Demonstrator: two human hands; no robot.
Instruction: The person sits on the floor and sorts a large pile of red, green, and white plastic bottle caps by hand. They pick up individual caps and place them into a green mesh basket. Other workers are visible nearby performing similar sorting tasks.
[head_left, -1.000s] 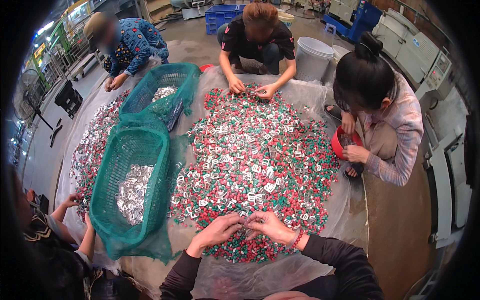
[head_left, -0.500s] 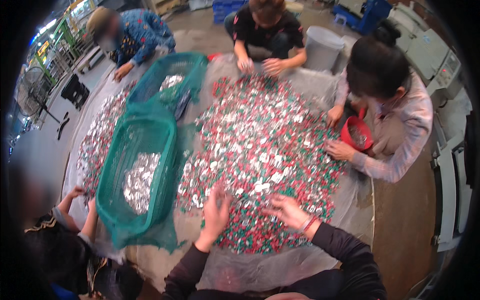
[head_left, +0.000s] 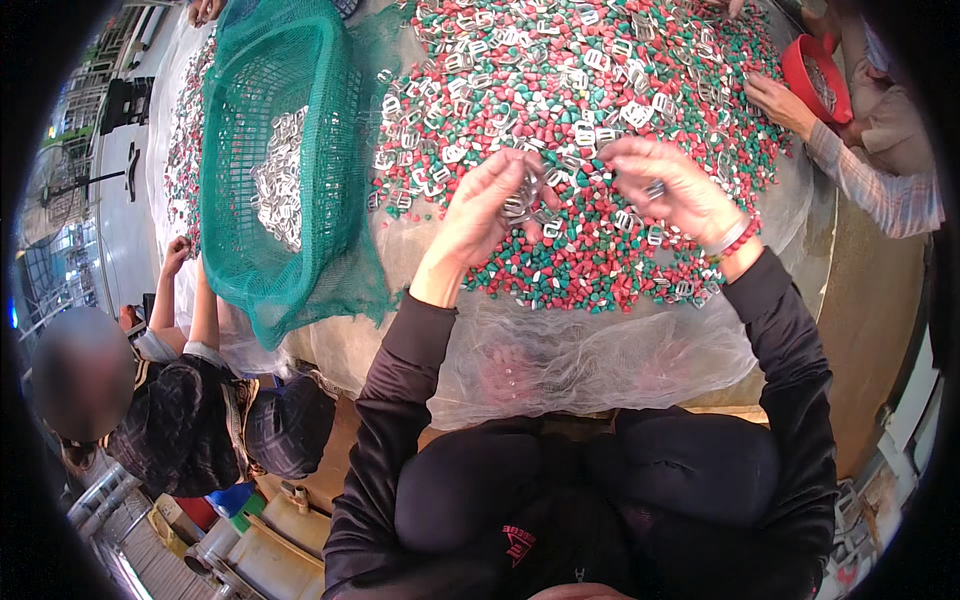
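A wide heap of small red, green and white stones mixed with flat silvery metal buckles lies before me. Over its near part, my left hand is curled around several metal buckles, which show between thumb and fingers. My right hand hovers to the right, palm turned inward and fingers bent, a small metal piece like a buckle between its fingers and thumb. The two hands are apart. To the left stands a green mesh-covered basket with a pile of loose buckles inside.
A thin translucent sheet lies beneath the heap. At the left a co-worker's hand reaches to more stones beyond the basket. On the right another person's hand touches the heap beside a red bowl.
My view has tilted down, so the heap and basket sit higher and my legs show. My hands have drawn slightly closer together, and buckles are now visible in my left hand.
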